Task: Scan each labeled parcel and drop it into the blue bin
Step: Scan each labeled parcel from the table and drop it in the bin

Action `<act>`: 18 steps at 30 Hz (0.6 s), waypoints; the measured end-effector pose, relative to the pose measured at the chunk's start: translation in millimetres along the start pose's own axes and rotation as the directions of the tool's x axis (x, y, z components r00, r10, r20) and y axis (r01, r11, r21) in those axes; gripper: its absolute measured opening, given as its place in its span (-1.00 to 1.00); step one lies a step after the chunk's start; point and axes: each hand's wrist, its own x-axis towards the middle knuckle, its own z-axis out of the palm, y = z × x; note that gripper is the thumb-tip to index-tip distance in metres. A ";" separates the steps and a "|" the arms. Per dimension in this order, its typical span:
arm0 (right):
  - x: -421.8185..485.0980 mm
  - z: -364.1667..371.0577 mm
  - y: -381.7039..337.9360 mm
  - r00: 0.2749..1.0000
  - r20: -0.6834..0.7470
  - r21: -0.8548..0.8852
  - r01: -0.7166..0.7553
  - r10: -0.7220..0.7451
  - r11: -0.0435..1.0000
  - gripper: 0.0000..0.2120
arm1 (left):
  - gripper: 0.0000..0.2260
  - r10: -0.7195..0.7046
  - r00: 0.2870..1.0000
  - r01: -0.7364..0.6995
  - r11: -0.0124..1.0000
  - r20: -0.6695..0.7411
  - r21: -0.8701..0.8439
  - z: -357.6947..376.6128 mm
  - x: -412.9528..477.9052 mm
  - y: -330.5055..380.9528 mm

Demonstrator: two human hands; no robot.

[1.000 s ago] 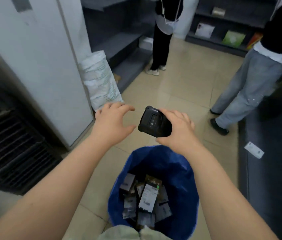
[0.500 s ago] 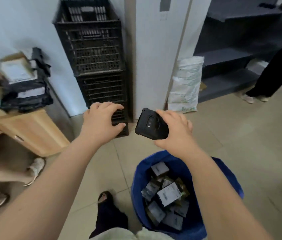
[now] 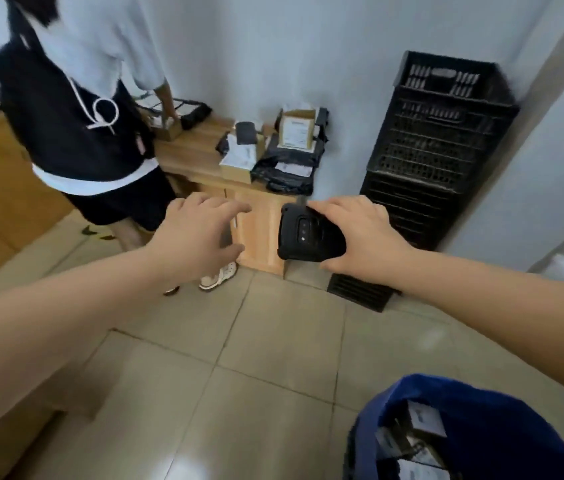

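Unscanned parcels sit on the wooden surface (image 3: 187,150) against the wall, well ahead of both hands. A small cardboard box (image 3: 297,131) with a white label on its front stands on top of a heap of black poly mailers (image 3: 284,169), and a flatter labeled carton (image 3: 239,160) lies just beside them. The box looks light and stiff with crisp corners, so it is probably best taken across two opposite side walls with the label left uncovered for the scan. The mailers look soft, slick and floppy and are likely to sag or slide. Pinch one by an edge or scoop under it, and flatten the label, since creases could spoil the read. Nothing here looks fragile, though the contents are unknown. Left hand (image 3: 200,237) is extended toward the surface, its grip spread, fingers apart, holding nothing. Right hand (image 3: 363,240) has its grip wrapped round the black scanner (image 3: 308,237), back face toward the camera. Blue bin (image 3: 516,407) is on the floor at lower right, near the person's side, with several labeled packets (image 3: 422,415) already inside. Another person (image 3: 76,98) stands at the left end of the surface. Stacked black crates (image 3: 440,143) stand to the right.
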 end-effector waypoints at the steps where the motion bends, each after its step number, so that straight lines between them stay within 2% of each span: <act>1: 16.7 3.2 -21.5 0.999 -0.006 0.013 0.044 -0.044 0.999 -0.13 | -0.45 -0.039 0.999 0.039 0.999 -0.011 0.005 -6.2 -13.2 -20.4; 4: 61.3 20.2 -98.2 0.990 -0.039 0.055 0.139 -0.137 0.989 -0.15 | -0.47 -0.176 0.983 0.177 0.984 -0.056 0.010 -22.3 -58.0 -83.4; 7: 95.1 44.4 -187.1 0.983 -0.022 0.126 0.184 -0.182 0.975 -0.15 | -0.48 -0.351 0.931 0.349 0.936 -0.101 -0.038 -39.1 -110.3 -147.9; 10: 120.0 67.5 -275.0 0.965 -0.049 0.223 0.263 -0.259 0.939 -0.10 | -0.47 -0.519 0.846 0.515 0.855 -0.125 -0.067 -54.1 -168.1 -212.1; 15: 143.3 99.7 -413.9 0.912 -0.086 0.188 0.411 -0.402 0.892 -0.16 | -0.48 -0.703 0.687 0.695 0.710 -0.183 -0.115 -60.9 -271.5 -305.2; 18: 150.6 126.8 -491.7 0.871 -0.053 0.191 0.489 -0.489 0.851 -0.15 | -0.48 -0.787 0.578 0.787 0.608 -0.215 -0.110 -61.0 -327.4 -345.5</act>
